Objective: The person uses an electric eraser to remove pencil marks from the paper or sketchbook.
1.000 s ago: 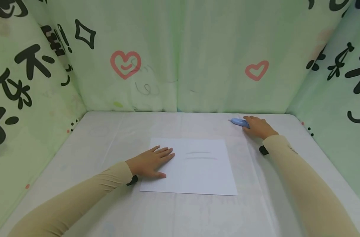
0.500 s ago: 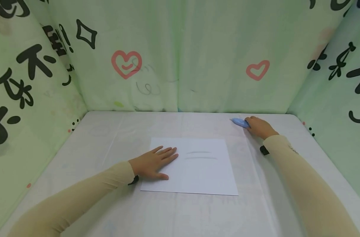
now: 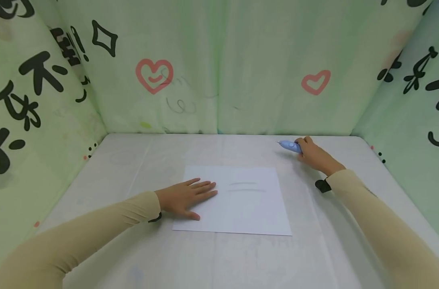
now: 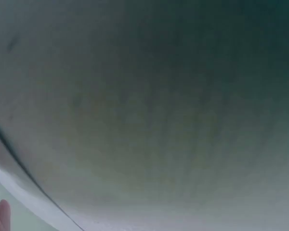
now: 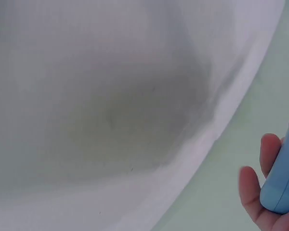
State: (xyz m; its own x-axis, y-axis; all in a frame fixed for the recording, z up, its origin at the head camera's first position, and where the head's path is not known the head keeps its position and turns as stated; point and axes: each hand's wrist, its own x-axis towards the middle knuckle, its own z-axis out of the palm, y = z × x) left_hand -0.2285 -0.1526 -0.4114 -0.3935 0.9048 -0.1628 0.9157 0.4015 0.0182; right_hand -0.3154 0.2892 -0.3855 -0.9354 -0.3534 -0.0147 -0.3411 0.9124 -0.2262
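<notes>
My left hand (image 3: 184, 198) lies flat with spread fingers on the left part of a white sheet of paper (image 3: 241, 212). Two faint grey strokes (image 3: 242, 187) run across the paper's upper right. Farther back on the right, my right hand (image 3: 315, 155) grips a thick blue correction pen (image 3: 290, 146), its thin tip pointing left. A shadow below shows the pen raised off the table. In the right wrist view, fingers curl round the rounded end of the blue pen (image 5: 284, 178). Only a few fingertips (image 4: 2, 211) of the left hand show in the left wrist view.
A white cloth (image 3: 139, 160) covers the table. Pale green curtains (image 3: 255, 48) with hearts and black lettering enclose its back and both sides. Dark wrist cameras sit under both sleeves, such as the right one (image 3: 323, 186).
My right hand has lifted the correction pen from the table's surface and shifted it slightly left. My left hand stays on the paper with only small shifts.
</notes>
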